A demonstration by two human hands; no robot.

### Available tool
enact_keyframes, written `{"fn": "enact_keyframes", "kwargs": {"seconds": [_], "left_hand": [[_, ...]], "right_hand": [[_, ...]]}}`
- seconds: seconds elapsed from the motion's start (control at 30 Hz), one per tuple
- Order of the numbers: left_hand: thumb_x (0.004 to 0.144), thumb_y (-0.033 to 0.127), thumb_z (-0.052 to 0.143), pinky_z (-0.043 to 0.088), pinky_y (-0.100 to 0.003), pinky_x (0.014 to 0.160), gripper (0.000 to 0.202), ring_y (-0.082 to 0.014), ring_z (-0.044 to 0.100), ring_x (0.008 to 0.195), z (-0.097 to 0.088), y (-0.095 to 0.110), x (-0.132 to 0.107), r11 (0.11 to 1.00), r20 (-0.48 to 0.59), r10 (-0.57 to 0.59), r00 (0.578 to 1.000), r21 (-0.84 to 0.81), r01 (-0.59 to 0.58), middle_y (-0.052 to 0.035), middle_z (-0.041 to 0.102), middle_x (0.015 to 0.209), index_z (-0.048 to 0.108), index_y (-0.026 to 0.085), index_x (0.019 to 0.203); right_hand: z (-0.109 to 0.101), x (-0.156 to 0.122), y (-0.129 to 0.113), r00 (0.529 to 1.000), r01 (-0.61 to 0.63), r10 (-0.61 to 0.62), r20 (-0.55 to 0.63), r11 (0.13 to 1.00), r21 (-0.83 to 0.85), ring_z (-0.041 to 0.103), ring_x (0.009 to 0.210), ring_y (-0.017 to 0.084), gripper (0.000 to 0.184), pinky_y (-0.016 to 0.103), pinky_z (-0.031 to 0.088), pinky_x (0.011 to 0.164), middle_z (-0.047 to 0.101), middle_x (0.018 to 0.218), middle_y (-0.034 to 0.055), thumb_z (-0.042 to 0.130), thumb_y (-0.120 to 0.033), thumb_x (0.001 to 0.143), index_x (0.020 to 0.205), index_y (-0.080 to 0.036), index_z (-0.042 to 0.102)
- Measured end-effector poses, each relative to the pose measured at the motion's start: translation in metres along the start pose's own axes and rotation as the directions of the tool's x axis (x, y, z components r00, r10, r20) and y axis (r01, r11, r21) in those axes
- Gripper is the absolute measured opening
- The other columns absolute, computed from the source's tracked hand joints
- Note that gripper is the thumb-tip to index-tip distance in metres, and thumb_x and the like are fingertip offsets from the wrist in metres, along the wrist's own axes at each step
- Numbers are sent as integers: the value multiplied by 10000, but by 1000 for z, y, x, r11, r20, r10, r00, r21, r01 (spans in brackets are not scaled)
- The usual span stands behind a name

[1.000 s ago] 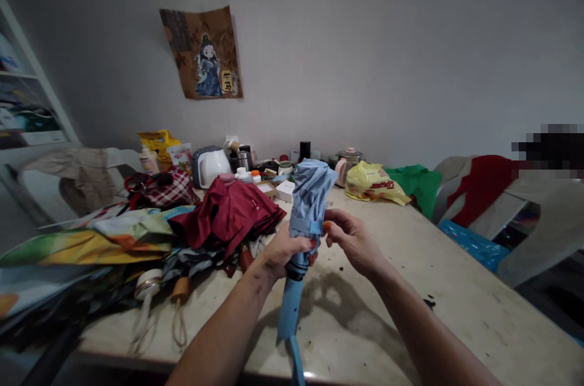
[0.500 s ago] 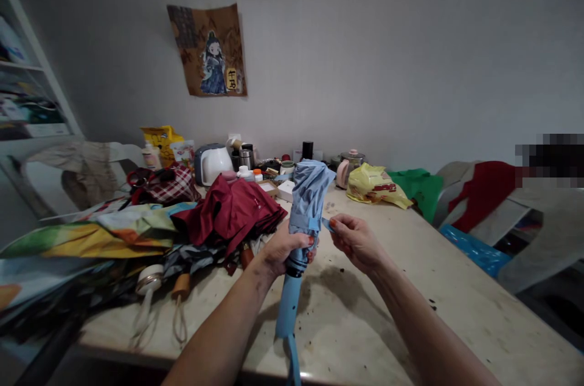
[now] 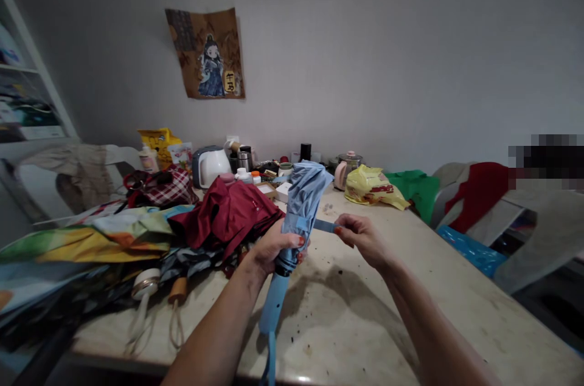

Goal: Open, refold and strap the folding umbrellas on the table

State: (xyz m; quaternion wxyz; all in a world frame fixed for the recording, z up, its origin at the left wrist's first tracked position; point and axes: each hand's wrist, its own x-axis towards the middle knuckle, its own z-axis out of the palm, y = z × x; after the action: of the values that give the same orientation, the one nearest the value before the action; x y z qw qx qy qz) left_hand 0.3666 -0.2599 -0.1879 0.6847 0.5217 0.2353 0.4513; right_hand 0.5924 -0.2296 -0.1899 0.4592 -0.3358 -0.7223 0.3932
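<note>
Since the earlier pic, right hand (image 3: 362, 239) has pulled the thin light-blue fabric closure strap (image 3: 325, 226) out sideways, away from the folded light-blue fabric umbrella (image 3: 303, 197); strap now runs taut & roughly level from umbrella body to the fingertips, w/ the umbrella tilted a bit more to the right at its top. Left hand (image 3: 274, 246) is clenched round the umbrella just above its light-blue plastic handle (image 3: 272, 307), holding it slanted above the pale stained tabletop (image 3: 365, 325), handle end low near the table's front edge. Right hand pinches the strap end betw. thumb & fingers. A dark-red folded fabric umbrella (image 3: 228, 219) lies just left of the left hand, atop a heap of multicoloured umbrellas (image 3: 104, 240). Further back: white plastic kettle (image 3: 210, 166), yellow crumpled plastic bag (image 3: 371, 186), green plastic bag (image 3: 415, 188). Brown cartoon-figure poster (image 3: 207, 53) hangs on the grey wall.
</note>
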Motion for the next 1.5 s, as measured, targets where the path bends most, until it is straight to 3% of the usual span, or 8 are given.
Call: {"fn": "enact_keyframes", "kwargs": {"seconds": [0.13, 0.3, 0.5, 0.63, 0.93, 1.1, 1.3, 1.5], "left_hand": [[528, 283, 703, 366, -211, 435, 305, -82, 489, 443, -1, -6, 3, 999, -94, 8, 996, 45, -4, 10, 537, 579, 544, 115, 726], [512, 260, 664, 372, -219, 409, 310, -100, 493, 424, 5, -8, 8, 984, -217, 9, 976, 173, 30, 15, 553, 563, 518, 137, 756], [538, 164, 607, 410, -214, 420, 293, -92, 474, 428, 18, -8, 12, 898, -368, 143, 919, 438, 35, 66, 528, 534, 514, 166, 816], [568, 157, 613, 411, -216, 422, 274, -98, 477, 432, 16, -12, 13, 905, -350, 131, 928, 424, 32, 65, 531, 535, 518, 171, 825], [580, 123, 627, 393, -208, 457, 265, -92, 472, 464, 20, -13, 14, 863, -394, 180, 901, 503, 47, 59, 533, 582, 542, 168, 827], [574, 123, 629, 410, -211, 519, 272, -110, 510, 562, 25, -14, 13, 764, -395, 255, 883, 642, 66, 27, 573, 663, 568, 157, 836], [577, 123, 631, 398, -214, 526, 267, -113, 507, 544, 26, -14, 12, 793, -395, 225, 891, 605, 68, 34, 569, 637, 562, 167, 832], [587, 159, 672, 417, -221, 599, 314, -127, 526, 648, 22, -22, 14, 730, -358, 314, 879, 683, 17, 9, 597, 740, 583, 162, 888]], "right_hand": [[4, -3, 3, 998, -27, 20, 59, 991, 132, 267, 482, 71, 383, 235, 189, 461, 378, 523, -61, 690, -496, 784, 665, -167, 535], [17, -5, 2, 999, -28, 18, 40, 967, 252, 252, 468, 66, 422, 234, 174, 456, 372, 512, -68, 719, -543, 743, 686, -169, 533], [27, -7, -3, 1000, -8, 11, -21, 986, 168, 290, 475, 75, 419, 235, 202, 452, 406, 508, -54, 710, -547, 747, 662, -169, 550], [28, -7, -4, 1000, -26, 23, 18, 980, 200, 297, 465, 72, 396, 228, 210, 444, 416, 512, -57, 685, -541, 774, 715, -166, 571], [32, -7, -4, 999, -9, -1, 40, 971, 238, 307, 467, 65, 377, 219, 223, 445, 415, 524, -60, 680, -516, 793, 720, -163, 568], [35, -9, -2, 998, -12, -3, 56, 962, 272, 334, 463, 67, 374, 221, 251, 453, 460, 534, -49, 670, -515, 805, 735, -163, 563], [35, -8, 2, 998, 1, -17, 54, 960, 281, 371, 467, 69, 358, 216, 278, 449, 514, 564, -32, 663, -502, 818, 750, -159, 580], [34, -8, 0, 998, -17, 3, 55, 962, 271, 404, 467, 72, 354, 213, 315, 452, 535, 565, -25, 673, -496, 807, 741, -161, 581]]}}
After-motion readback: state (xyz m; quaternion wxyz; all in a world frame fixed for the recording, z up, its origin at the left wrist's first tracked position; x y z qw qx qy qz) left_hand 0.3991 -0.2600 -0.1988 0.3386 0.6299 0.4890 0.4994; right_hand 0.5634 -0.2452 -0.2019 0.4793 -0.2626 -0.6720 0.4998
